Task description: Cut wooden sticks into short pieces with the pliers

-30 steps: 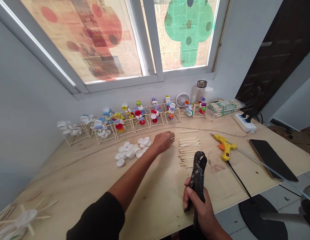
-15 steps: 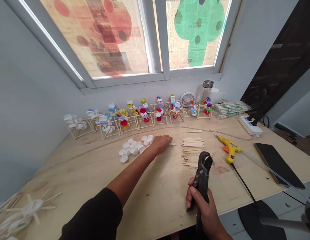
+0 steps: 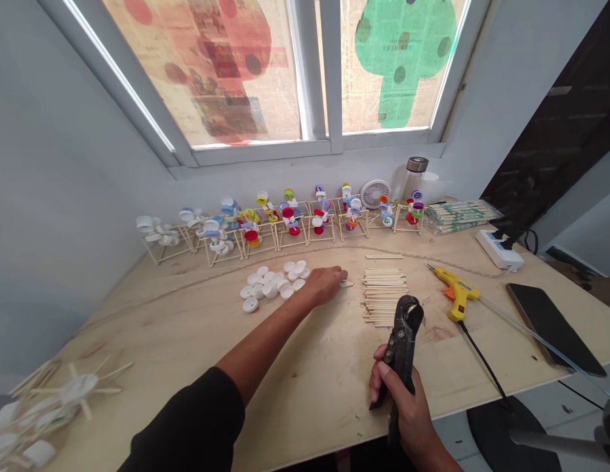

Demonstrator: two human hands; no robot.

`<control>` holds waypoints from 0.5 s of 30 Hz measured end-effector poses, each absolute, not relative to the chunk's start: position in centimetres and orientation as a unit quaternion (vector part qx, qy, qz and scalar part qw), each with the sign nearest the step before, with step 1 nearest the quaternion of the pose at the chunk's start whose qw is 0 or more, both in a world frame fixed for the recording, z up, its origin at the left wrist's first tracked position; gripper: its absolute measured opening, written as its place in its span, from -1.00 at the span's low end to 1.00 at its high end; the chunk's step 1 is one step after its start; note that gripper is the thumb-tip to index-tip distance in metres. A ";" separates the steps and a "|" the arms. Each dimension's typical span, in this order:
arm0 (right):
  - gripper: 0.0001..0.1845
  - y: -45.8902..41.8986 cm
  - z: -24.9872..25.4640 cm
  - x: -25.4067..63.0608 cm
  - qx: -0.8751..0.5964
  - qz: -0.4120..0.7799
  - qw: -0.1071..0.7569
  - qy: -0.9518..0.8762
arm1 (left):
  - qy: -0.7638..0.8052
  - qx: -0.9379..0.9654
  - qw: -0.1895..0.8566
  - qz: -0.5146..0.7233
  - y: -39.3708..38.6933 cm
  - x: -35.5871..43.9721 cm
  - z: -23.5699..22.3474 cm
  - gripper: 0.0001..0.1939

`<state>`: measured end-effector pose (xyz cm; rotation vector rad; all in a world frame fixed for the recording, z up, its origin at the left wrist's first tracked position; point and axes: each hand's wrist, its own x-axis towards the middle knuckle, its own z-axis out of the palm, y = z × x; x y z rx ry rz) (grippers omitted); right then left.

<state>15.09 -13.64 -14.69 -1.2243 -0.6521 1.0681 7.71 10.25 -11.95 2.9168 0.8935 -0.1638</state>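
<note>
My right hand (image 3: 401, 393) is wrapped round the handles of a black hand cutter (image 3: 402, 341), its curved jaws pointing up above the table's front part. Reaching forward, my left hand (image 3: 326, 286) rests low over the table with its fingers bent down and together. Short wooden stick pieces (image 3: 347, 284) show just beside those fingertips; what is under the fingers is hidden. White bottle caps (image 3: 270, 286) lie in a loose cluster left of my left hand. To its right is a row of thin wooden sticks (image 3: 384, 295), with one stick (image 3: 384, 257) apart behind them.
Small stick frames with coloured cap wheels (image 3: 292, 226) line the wall. A yellow glue gun (image 3: 457, 295), phone (image 3: 551, 324), power strip (image 3: 499, 250), bagged sticks (image 3: 462, 215), fan (image 3: 375, 195) and bottle (image 3: 414, 178) are rightward. Cap-and-stick wheels (image 3: 79, 391) lie front left.
The view has shifted slightly, so everything sits a little further right. Both hands keep about the same place and pose; the cutter stays in my right hand.
</note>
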 end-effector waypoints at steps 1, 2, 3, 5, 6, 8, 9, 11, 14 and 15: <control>-0.72 -13.6 -14.7 15.1 -0.537 0.469 0.641 -0.286 | 0.292 0.954 0.045 -0.052 10.2 7.8 -11.9 -0.80; -0.72 -13.6 -14.7 15.1 -0.537 0.469 0.640 -0.286 | 0.291 0.954 0.048 -0.050 10.1 7.8 -11.9 -0.81; -0.72 -13.6 -14.7 15.1 -0.536 0.471 0.640 -0.285 | 0.291 0.954 0.051 -0.049 10.1 7.9 -11.8 -0.81; -0.71 -13.5 -14.6 15.0 -0.535 0.474 0.640 -0.280 | 0.287 0.955 0.058 -0.044 10.0 8.0 -11.7 -0.81; -0.70 -13.5 -14.5 15.0 -0.535 0.475 0.641 -0.278 | 0.286 0.955 0.062 -0.041 9.9 8.1 -11.6 -0.81; -0.69 -13.5 -14.5 15.0 -0.535 0.473 0.644 -0.274 | 0.285 0.956 0.070 -0.031 9.8 8.2 -11.5 -0.81; -0.69 -13.5 -14.5 15.0 -0.536 0.473 0.644 -0.273 | 0.286 0.955 0.075 -0.024 9.8 8.3 -11.5 -0.81; -0.68 -13.5 -14.6 15.0 -0.537 0.473 0.644 -0.270 | 0.294 0.952 0.085 -0.007 9.7 8.3 -11.6 -0.81; -0.67 -13.6 -14.6 15.0 -0.536 0.474 0.644 -0.270 | 0.320 0.941 0.105 0.032 9.2 7.5 -12.0 -0.77; -0.67 -13.6 -14.5 15.0 -0.535 0.474 0.644 -0.272 | 0.335 0.934 0.111 0.049 9.0 7.0 -12.2 -0.75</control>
